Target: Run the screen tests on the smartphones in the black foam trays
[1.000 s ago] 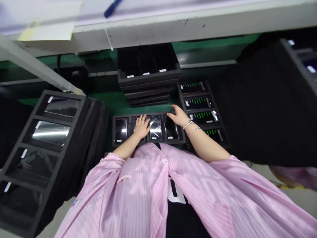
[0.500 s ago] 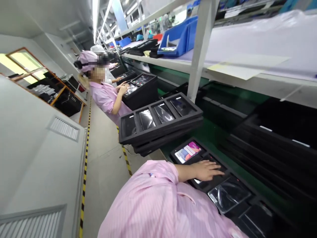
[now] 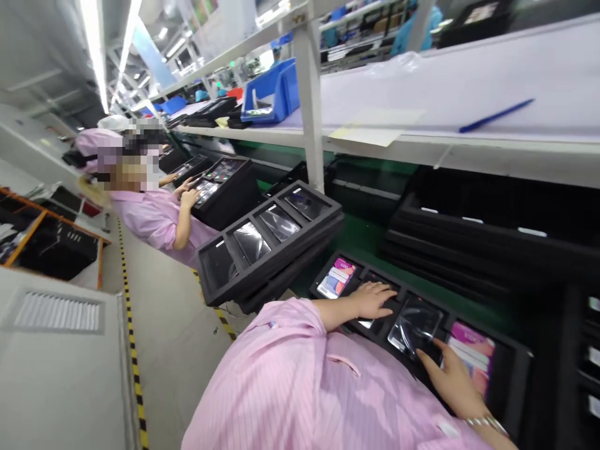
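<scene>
A black foam tray (image 3: 398, 306) lies in front of me with several phones in its slots. The far-left phone (image 3: 336, 278) has a lit pink and white screen. My left hand (image 3: 372, 300) rests with spread fingers over the second phone (image 3: 365, 323), hiding most of it. The third phone (image 3: 415, 325) is dark and shiny, like film. At its near right corner is my right hand (image 3: 452, 378), thumb and forefinger apart; its other fingers are hard to see. Beside that hand, the right-hand phone (image 3: 473, 353) shows a lit pink screen.
Left of my tray stands a stack of black trays (image 3: 272, 250) holding dark phones. Another stack (image 3: 478, 244) sits behind, under a white shelf (image 3: 450, 150). The shelf bears a blue pen (image 3: 497, 115) and a blue bin (image 3: 274, 94). A co-worker (image 3: 154, 212) handles devices farther left.
The view has swung right. My right hand has come into view at the third phone, and the right-hand phone's screen, dark before, is lit. My left hand stays over the second phone.
</scene>
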`<move>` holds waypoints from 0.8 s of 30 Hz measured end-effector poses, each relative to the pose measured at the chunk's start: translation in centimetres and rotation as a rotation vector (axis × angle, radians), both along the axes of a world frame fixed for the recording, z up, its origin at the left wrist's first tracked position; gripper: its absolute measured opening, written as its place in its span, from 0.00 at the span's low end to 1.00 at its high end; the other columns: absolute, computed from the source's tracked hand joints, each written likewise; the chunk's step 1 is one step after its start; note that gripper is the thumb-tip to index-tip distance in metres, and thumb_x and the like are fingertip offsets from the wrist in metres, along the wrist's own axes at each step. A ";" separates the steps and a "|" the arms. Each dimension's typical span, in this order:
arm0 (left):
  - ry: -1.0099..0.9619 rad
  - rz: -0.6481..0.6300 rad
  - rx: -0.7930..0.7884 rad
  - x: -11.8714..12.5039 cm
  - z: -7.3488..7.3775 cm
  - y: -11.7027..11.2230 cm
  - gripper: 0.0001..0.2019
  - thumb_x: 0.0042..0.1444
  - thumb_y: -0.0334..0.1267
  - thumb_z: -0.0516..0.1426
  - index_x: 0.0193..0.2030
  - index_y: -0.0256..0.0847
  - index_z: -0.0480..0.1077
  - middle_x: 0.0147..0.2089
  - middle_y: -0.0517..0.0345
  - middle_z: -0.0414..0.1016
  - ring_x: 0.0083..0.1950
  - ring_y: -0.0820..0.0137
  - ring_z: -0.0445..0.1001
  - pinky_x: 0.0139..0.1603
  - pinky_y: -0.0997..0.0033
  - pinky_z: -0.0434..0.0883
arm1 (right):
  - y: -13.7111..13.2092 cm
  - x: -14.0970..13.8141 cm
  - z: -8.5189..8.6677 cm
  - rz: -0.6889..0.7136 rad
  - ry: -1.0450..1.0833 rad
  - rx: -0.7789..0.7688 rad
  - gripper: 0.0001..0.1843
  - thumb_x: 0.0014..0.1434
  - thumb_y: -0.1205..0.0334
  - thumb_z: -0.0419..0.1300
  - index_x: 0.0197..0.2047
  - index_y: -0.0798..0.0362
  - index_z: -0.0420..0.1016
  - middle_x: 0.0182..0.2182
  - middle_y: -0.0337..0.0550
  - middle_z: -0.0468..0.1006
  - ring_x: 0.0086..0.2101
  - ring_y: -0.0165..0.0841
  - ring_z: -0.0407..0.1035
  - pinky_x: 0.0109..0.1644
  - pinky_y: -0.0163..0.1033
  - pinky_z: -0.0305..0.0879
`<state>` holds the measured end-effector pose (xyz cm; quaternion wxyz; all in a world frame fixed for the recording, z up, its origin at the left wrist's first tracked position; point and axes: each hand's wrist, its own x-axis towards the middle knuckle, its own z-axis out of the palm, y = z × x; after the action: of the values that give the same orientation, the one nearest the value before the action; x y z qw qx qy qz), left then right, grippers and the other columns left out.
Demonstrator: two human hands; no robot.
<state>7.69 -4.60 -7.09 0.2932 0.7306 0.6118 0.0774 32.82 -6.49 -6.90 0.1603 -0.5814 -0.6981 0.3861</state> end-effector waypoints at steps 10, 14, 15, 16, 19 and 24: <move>0.254 0.434 0.107 -9.3 3.5 -5.2 0.33 0.66 0.46 0.59 0.75 0.37 0.61 0.79 0.34 0.55 0.81 0.43 0.51 0.79 0.34 0.50 | -0.4 -4.2 1.0 -0.163 0.034 0.005 0.31 0.47 0.51 0.57 0.55 0.51 0.73 0.55 0.58 0.77 0.63 0.54 0.65 0.72 0.66 0.58; 0.126 0.565 0.031 -12.2 1.8 -5.3 0.36 0.67 0.44 0.57 0.78 0.34 0.52 0.78 0.31 0.57 0.79 0.50 0.57 0.76 0.46 0.62 | 0.9 -4.0 -1.0 -0.226 -0.069 -0.045 0.34 0.52 0.53 0.60 0.61 0.54 0.70 0.65 0.56 0.71 0.69 0.51 0.57 0.77 0.62 0.50; 0.089 0.554 0.013 -12.4 1.5 -5.6 0.37 0.67 0.44 0.57 0.78 0.35 0.50 0.77 0.31 0.58 0.79 0.51 0.58 0.76 0.49 0.63 | 0.9 -3.9 -1.4 -0.236 -0.088 -0.054 0.34 0.53 0.52 0.60 0.63 0.55 0.70 0.66 0.57 0.70 0.70 0.51 0.55 0.77 0.61 0.49; 0.070 0.539 -0.001 -12.4 1.4 -5.8 0.38 0.67 0.45 0.57 0.79 0.35 0.49 0.77 0.32 0.58 0.79 0.51 0.58 0.76 0.49 0.63 | 1.0 -3.9 -1.6 -0.243 -0.102 -0.062 0.35 0.55 0.52 0.60 0.64 0.55 0.69 0.67 0.57 0.69 0.71 0.52 0.53 0.77 0.61 0.49; 0.088 0.514 -0.035 -12.1 1.7 -6.7 0.39 0.67 0.47 0.58 0.79 0.34 0.49 0.76 0.31 0.58 0.79 0.49 0.58 0.76 0.49 0.62 | 1.1 -4.0 -1.6 -0.260 -0.125 -0.077 0.36 0.56 0.51 0.60 0.66 0.56 0.67 0.69 0.56 0.66 0.72 0.54 0.49 0.76 0.62 0.49; 0.224 0.488 -0.024 -10.6 2.6 -7.8 0.40 0.67 0.50 0.59 0.79 0.35 0.51 0.79 0.27 0.51 0.80 0.44 0.55 0.76 0.42 0.60 | 1.8 -4.4 -0.9 -0.255 -0.129 -0.092 0.32 0.58 0.53 0.60 0.65 0.50 0.69 0.68 0.52 0.68 0.72 0.54 0.50 0.76 0.64 0.48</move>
<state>-2.95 -12.35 -4.46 0.2049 0.5619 0.7994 0.0575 28.41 -4.74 -7.83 0.1361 -0.6956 -0.6090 0.3561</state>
